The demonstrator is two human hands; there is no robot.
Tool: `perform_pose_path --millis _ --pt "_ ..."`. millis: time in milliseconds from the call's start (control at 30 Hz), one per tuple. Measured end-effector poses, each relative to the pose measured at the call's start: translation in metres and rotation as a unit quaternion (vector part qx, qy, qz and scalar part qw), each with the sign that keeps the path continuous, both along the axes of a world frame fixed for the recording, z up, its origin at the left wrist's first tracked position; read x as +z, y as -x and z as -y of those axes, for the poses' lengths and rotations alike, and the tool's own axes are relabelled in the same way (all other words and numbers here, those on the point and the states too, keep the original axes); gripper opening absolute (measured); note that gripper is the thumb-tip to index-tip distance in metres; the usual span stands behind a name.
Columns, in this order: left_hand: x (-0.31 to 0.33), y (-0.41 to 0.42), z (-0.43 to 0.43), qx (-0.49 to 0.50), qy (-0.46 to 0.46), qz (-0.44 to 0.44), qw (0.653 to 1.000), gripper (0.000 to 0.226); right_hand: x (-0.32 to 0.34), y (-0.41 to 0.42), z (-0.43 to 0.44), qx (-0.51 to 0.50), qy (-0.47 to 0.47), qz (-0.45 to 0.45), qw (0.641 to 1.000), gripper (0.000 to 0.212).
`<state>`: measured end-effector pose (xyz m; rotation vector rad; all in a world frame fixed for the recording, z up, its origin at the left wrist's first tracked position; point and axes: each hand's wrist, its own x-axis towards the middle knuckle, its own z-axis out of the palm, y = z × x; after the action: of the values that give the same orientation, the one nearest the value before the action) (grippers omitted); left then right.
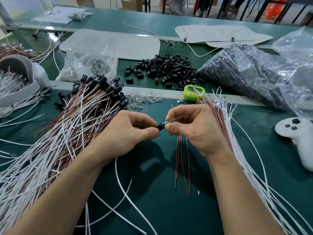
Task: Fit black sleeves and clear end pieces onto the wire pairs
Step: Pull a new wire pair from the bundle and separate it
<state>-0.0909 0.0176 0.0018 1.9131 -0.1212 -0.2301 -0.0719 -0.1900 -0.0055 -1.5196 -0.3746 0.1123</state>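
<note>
Mid-bench (pixel 160 209), the left hand (pixel 128 131) pinches a black sleeve (pixel 160 127) and the right hand (pixel 191 128) pinches a clear end piece (pixel 170 120) against it, probably to push them together (spare sleeves (pixel 169 68) wait at twelve o'clock, finished pairs (pixel 94 97) at ten).

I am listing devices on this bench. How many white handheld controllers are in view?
1. The white controller lies on the table, far right, beside the white wires. The plastic bags may hide others.

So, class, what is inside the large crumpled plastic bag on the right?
A heap of small black pieces, seemingly sleeves, shows through the plastic bag. Glare and folds hide its far side.
</note>
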Motion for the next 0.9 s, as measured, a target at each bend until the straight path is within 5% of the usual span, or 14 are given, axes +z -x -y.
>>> perform_pose_path --millis 200,567,900 --pt "0.005 0.0 -0.009 0.001 -0.15 0.035 0.988 0.021 -0.002 0.0 -0.005 0.017 0.039 0.004 0.999 0.027" --pt "-0.001 0.004 0.01 -0.013 0.079 -0.054 0.995 0.013 -0.001 0.0 -0.006 -0.016 0.002 0.013 1.0 0.02" --pt "0.003 0.004 0.008 0.001 0.142 -0.069 0.987 0.011 0.001 0.0 -0.005 0.001 -0.031 -0.003 1.0 0.025"
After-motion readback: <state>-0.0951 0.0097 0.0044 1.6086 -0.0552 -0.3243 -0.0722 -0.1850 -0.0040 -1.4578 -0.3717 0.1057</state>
